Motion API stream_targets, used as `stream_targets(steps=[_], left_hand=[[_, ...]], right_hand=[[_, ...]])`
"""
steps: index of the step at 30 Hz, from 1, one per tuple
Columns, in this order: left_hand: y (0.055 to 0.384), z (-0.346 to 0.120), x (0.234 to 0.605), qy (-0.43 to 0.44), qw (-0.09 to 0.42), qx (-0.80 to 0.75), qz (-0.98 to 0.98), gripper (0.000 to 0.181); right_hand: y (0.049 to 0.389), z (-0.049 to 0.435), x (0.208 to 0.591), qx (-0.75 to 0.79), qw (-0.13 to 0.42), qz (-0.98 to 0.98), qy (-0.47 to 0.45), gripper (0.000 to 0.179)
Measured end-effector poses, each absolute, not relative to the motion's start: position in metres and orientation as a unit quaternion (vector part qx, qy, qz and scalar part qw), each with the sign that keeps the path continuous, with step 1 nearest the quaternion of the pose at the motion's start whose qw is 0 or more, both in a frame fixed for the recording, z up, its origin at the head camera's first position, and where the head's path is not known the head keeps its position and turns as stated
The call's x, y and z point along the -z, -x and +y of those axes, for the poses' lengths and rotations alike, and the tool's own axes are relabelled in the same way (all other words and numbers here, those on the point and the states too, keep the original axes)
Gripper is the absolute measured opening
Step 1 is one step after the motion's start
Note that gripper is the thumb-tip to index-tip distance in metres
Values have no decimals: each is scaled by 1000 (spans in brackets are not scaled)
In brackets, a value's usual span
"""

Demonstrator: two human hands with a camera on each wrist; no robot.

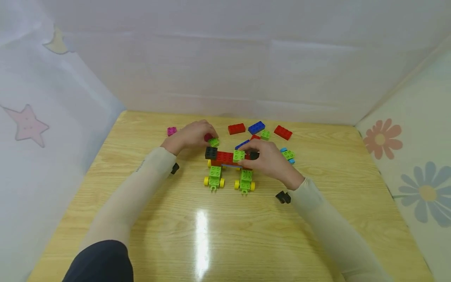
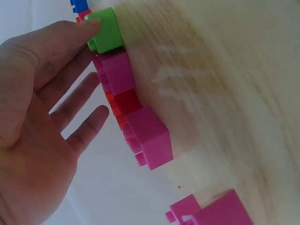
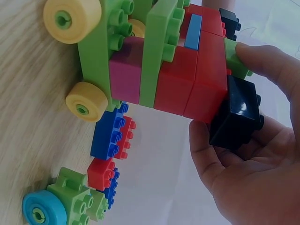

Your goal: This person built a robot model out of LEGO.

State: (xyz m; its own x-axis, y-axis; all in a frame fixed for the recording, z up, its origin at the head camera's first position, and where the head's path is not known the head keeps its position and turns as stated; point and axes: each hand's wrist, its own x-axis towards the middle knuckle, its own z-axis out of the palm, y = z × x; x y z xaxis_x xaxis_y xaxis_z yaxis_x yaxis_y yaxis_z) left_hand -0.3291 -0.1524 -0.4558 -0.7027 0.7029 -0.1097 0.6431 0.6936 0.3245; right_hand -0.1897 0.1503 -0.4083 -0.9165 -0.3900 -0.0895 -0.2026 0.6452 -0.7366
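A brick vehicle stands mid-table, with red bricks [image 1: 224, 157] across its top and green wheeled bases [image 3: 96, 61] with yellow wheels [image 3: 84, 103] below. My right hand [image 1: 271, 158] pinches a green brick [image 1: 239, 156] on top of the red bricks, thumb and index finger on opposite sides. A black brick [image 3: 236, 112] sits beside those fingers; another black brick [image 1: 211, 152] is at the vehicle's left end. Behind the vehicle, my left hand [image 1: 194, 136] pinches a separate green brick [image 2: 108, 32] low at the table, its other fingers extended near a pink brick [image 2: 118, 72].
Red bricks [image 1: 236, 128], a blue brick [image 1: 256, 127] and a small green brick [image 1: 265, 135] lie at the back. Further pink bricks [image 1: 172, 131] are at the left. A green base with blue wheels [image 1: 288, 154] stands right. A black piece [image 1: 283, 197] lies by the right forearm.
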Motion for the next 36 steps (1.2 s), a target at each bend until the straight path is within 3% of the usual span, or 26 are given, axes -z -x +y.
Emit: stream_targets(steps=[13, 21, 36], left_hand=[[328, -159, 464, -347, 109, -157, 918, 32], [314, -161, 454, -302, 103, -252, 914, 41], [250, -167, 413, -269, 12, -441, 856, 33]], right_hand=[[192, 151, 409, 383, 126, 901, 162, 45], [193, 152, 409, 383, 124, 900, 166, 45], [197, 154, 406, 381, 125, 899, 178, 43]])
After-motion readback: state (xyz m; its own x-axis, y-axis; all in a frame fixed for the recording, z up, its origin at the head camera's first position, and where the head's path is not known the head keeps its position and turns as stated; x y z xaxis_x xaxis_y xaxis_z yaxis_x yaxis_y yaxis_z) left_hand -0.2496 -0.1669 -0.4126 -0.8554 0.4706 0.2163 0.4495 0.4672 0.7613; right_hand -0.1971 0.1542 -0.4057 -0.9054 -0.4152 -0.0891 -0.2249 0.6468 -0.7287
